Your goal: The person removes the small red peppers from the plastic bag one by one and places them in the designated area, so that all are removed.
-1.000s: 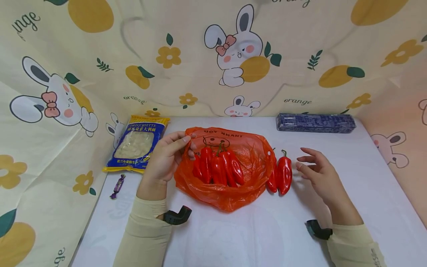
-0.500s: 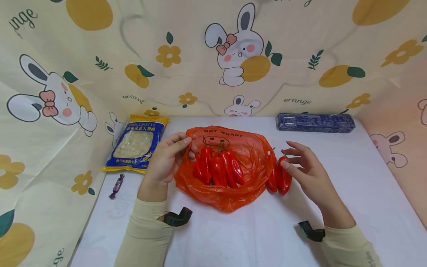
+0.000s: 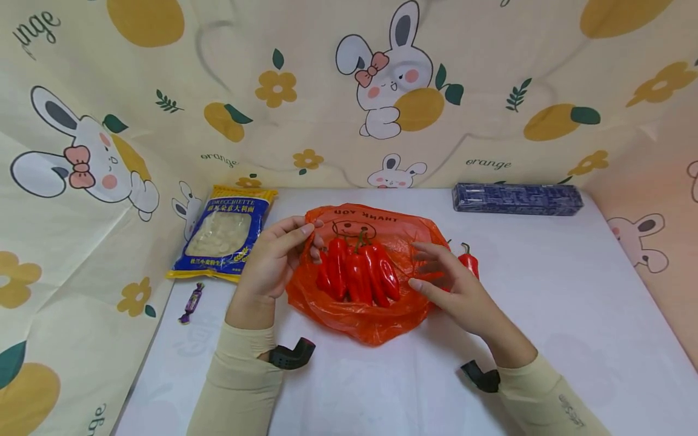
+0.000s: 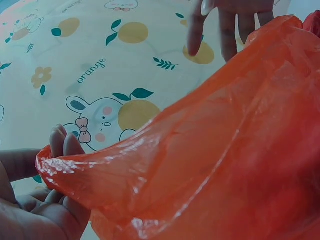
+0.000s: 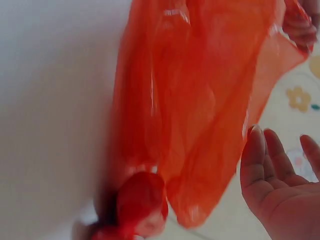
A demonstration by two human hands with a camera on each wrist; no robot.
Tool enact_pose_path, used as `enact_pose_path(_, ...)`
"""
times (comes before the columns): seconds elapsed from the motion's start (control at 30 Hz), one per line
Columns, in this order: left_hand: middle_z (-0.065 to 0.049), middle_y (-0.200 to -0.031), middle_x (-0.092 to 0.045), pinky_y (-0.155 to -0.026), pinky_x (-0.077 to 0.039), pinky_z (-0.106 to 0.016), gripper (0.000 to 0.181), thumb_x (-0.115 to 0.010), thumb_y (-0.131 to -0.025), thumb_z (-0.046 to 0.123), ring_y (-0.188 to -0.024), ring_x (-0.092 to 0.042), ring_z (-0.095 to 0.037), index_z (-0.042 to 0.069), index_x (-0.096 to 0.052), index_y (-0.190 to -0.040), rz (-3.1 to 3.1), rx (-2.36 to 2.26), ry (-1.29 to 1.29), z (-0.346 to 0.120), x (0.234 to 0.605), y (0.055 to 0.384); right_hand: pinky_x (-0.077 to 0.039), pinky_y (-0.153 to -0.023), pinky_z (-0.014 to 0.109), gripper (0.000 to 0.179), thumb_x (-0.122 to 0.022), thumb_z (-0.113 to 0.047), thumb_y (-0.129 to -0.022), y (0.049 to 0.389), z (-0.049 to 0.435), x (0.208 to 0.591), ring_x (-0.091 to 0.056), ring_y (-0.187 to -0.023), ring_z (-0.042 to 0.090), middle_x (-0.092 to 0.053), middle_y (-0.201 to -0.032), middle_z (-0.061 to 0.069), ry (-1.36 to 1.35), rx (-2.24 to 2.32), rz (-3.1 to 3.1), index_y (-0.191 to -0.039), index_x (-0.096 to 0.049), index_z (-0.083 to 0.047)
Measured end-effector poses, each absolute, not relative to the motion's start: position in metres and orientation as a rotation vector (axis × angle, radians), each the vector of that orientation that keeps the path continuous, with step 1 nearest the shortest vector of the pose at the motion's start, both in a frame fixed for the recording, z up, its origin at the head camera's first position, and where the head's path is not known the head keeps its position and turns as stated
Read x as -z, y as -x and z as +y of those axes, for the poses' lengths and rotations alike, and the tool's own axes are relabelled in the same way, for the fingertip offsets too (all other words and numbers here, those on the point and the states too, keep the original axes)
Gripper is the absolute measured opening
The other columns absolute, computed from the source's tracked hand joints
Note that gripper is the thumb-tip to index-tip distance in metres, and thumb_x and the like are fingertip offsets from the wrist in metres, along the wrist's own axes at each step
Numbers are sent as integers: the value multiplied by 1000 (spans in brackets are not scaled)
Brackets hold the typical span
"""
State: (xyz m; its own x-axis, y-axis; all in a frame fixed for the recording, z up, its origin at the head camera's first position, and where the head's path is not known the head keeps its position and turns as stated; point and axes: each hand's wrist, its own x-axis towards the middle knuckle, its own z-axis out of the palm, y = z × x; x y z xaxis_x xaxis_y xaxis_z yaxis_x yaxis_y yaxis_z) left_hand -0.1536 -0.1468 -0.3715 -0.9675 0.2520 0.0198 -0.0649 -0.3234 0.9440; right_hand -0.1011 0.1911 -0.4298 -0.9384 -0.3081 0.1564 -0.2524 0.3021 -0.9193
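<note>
Pinching one edge of a thin, translucent orange-red plastic bag (image 3: 376,330), the left hand (image 3: 272,257) is holding that side raised. The bag is lying mid-counter (image 3: 354,387), with a cluster of long, glossy red peppers (image 3: 357,275) sitting inside, stems pointing away. The right hand (image 3: 460,290) is hovering at the bag's right side, fingers parted and gripping nothing; whether it is touching the plastic, I cannot tell. Another glossy red pepper (image 3: 470,264) is lying just outside, partly hidden behind that hand. A knock could be sending it rolling; a snag on the limp rim could be collapsing the bag, especially if the left pinch is slipping.
</note>
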Motion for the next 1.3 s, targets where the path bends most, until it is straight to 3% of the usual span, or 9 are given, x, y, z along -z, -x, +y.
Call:
enact_pose_path(0.17, -10, -91, -71, -76, -61, -28, 16, -54, -112, 5, -82, -66, -23, -1, -68, -112, 1697, -2392, -247, -147, 371, 153, -59, -97, 52, 62, -77, -14, -102, 106, 173, 434, -63, -127, 43, -61, -147, 12, 620, 1733, 2452, -158, -52, -17)
enact_pose_path(0.3, -10, -91, -71, -75, -61, -28, 18, -54, -112, 4, -81, -66, -22, -10, -63, -116, 1697, -2392, -242, -147, 372, 153, -56, -99, 60, 63, -78, -15, -101, 112, 162, 437, -62, -128, 44, -59, -148, 16, 650, 1712, 2441, -158, -52, -17)
enact_pose_path(0.4, -11, -91, -71, -75, -61, -28, 19, -54, -112, 4, -80, -66, -22, -12, -62, -117, 1690, -2396, -246, -147, 372, 153, -55, -100, 61, 62, -79, -16, -102, 118, 156, 440, -60, -129, 44, -57, -150, 18, 639, 1689, 2456, -158, -53, -18)
enact_pose_path(0.63, -12, -91, -70, -76, -60, -28, 16, -54, -112, 4, -81, -66, -22, 1, -69, -109, 1704, -2391, -259, -148, 372, 154, -55, -103, 61, 60, -77, -15, -102, 135, 146, 444, -59, -131, 41, -56, -150, 17, 572, 1600, 2525, -157, -53, -18)
enact_pose_path(1.0, -11, -92, -71, -77, -61, -28, 16, -54, -112, 3, -82, -66, -22, 3, -69, -106, 1693, -2400, -256, -149, 372, 154, -56, -101, 60, 61, -71, -5, -104, 155, 137, 453, -52, -135, 38, -48, -156, 15, 470, 1446, 2551, -161, -50, -13)
enact_pose_path(1.3, -11, -96, -70, -78, -61, -28, 20, -54, -112, 5, -87, -65, -25, -12, -60, -122, 1690, -2388, -235, -150, 370, 152, -52, -107, 62, 53, -69, -2, -104, 164, 134, 462, -46, -142, 39, -48, -156, 16, 368, 1286, 2566, -155, -56, -13)
